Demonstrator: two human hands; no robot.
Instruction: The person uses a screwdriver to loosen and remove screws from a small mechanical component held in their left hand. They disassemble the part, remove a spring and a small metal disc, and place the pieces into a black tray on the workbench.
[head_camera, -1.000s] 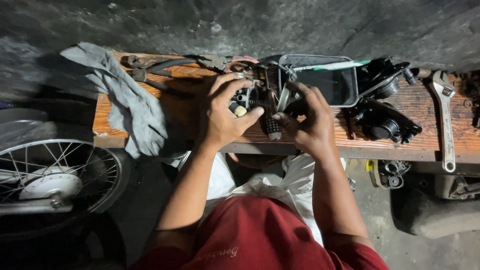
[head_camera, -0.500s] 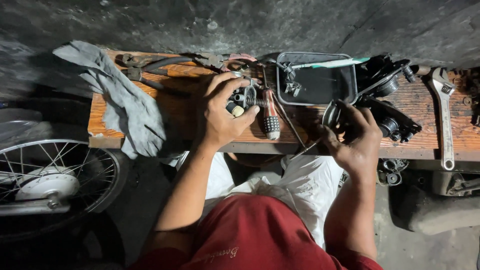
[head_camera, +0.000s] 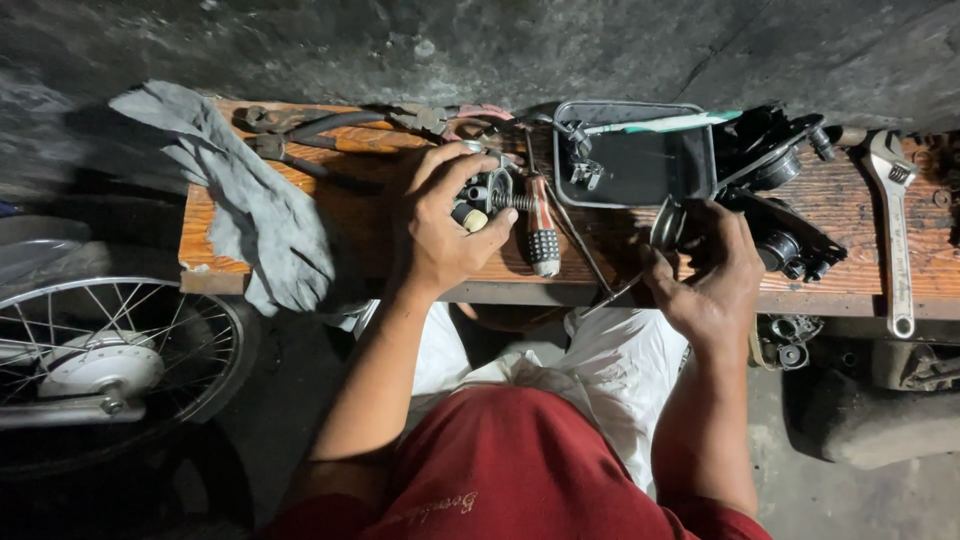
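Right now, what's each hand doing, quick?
Left hand: closed on a small metal mechanical part on the wooden bench.
Right hand: fingers curled on a round dark part.

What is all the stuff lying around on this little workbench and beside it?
Wooden bench: one, orange-brown, across the middle.
Rag: one, grey, draped over the bench's left end.
Pliers: a few, dark, at the bench's back edge.
Screwdriver: one, red and white handle, by the left hand.
Tray: one, dark, rectangular, holding small metal parts.
Black mechanical parts: several, right of the tray.
Adjustable wrench: one, silver, bench's right end.
Spoked wheel: one, silver, lower left.
Left hand: grips a small metal assembly.
Right hand: holds a round dark part.
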